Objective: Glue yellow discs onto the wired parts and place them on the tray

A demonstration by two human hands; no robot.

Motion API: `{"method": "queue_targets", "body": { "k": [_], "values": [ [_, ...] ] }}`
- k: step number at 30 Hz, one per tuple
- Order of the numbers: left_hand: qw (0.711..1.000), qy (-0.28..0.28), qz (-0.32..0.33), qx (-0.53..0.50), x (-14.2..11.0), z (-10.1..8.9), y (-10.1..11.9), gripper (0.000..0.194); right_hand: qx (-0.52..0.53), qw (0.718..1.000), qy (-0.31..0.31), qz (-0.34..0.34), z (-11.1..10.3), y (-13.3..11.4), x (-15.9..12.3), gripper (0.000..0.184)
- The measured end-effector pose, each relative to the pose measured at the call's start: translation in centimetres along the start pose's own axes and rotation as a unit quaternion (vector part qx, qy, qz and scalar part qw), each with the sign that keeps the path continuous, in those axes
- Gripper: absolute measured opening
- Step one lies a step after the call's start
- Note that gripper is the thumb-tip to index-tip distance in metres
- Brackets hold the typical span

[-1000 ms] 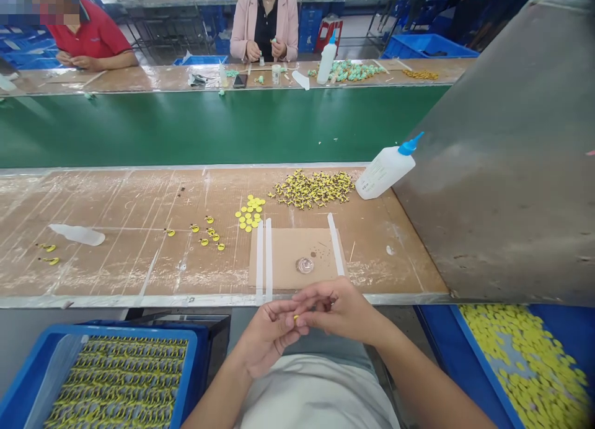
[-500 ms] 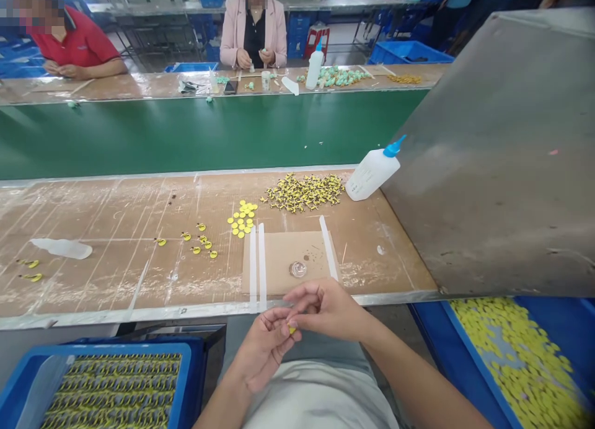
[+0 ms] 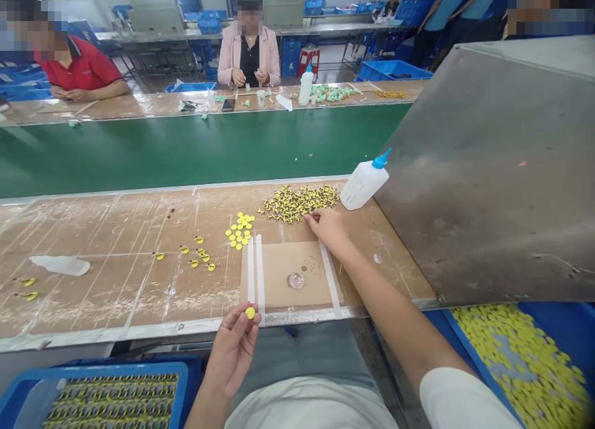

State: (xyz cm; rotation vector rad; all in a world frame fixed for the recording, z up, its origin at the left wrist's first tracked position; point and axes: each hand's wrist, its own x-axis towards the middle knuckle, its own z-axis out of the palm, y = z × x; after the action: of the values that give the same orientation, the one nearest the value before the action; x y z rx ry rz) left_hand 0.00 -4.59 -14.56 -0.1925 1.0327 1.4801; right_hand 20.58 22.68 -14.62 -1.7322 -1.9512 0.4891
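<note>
My left hand (image 3: 232, 348) pinches a round yellow disc (image 3: 250, 313) between thumb and fingertips, just over the table's near edge. At the front right of a pile of small yellow-and-black pieces (image 3: 297, 203), my right hand (image 3: 329, 229) has its fingertips drawn together; whatever they grip is too small to make out. A group of loose yellow discs (image 3: 239, 232) lies left of that pile. Between my hands, a small clear round dish (image 3: 296, 281) rests on a cardboard sheet (image 3: 276, 265) with white tape strips.
A white bottle with a blue nozzle (image 3: 364, 184) leans by a metal panel (image 3: 488, 168). Several joined yellow pieces (image 3: 201, 252) lie leftward. Blue trays flank me, with rows of pieces (image 3: 111, 398) and yellow discs (image 3: 525, 367). Two people sit across the green belt (image 3: 195, 150).
My hands have parted. The right one has reached forward to the pile of yellow-and-black pieces, while the left has moved slightly left, still pinching a yellow disc. The camera view has tilted up.
</note>
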Motion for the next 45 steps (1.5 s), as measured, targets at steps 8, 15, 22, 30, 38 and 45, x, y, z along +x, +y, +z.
{"method": "queue_targets", "body": {
  "k": [8, 15, 22, 30, 38, 45],
  "values": [
    [1.0, 0.006, 0.016, 0.004, 0.2, 0.4, -0.3, 0.031, 0.01, 1.0, -0.01, -0.017, 1.2, 0.5, 0.3, 0.026],
    [0.999, -0.023, 0.023, 0.029, 0.4, 0.8, -0.5, 0.032, 0.069, 0.992, -0.04, -0.094, 0.9, 1.1, -0.3, 0.021],
    [0.997, -0.029, 0.051, 0.041, 0.7, 0.7, -0.6, 0.033, 0.11, 0.974, -0.062, -0.187, 0.5, 1.5, -2.0, 0.019],
    [0.993, -0.053, 0.085, 0.059, 1.3, 2.4, -0.6, 0.034, 0.128, 0.967, -0.055, -0.212, -0.4, 2.1, -4.3, 0.02],
    [0.981, -0.096, 0.14, 0.092, 3.4, 4.1, -2.2, 0.033, 0.191, 0.972, 0.007, -0.138, -0.3, 1.3, -6.9, 0.029],
    [0.982, -0.093, 0.14, 0.085, 4.1, 4.2, -2.4, 0.034, 0.338, 0.931, 0.049, -0.131, 0.0, -0.1, -13.3, 0.014]
  ]
}}
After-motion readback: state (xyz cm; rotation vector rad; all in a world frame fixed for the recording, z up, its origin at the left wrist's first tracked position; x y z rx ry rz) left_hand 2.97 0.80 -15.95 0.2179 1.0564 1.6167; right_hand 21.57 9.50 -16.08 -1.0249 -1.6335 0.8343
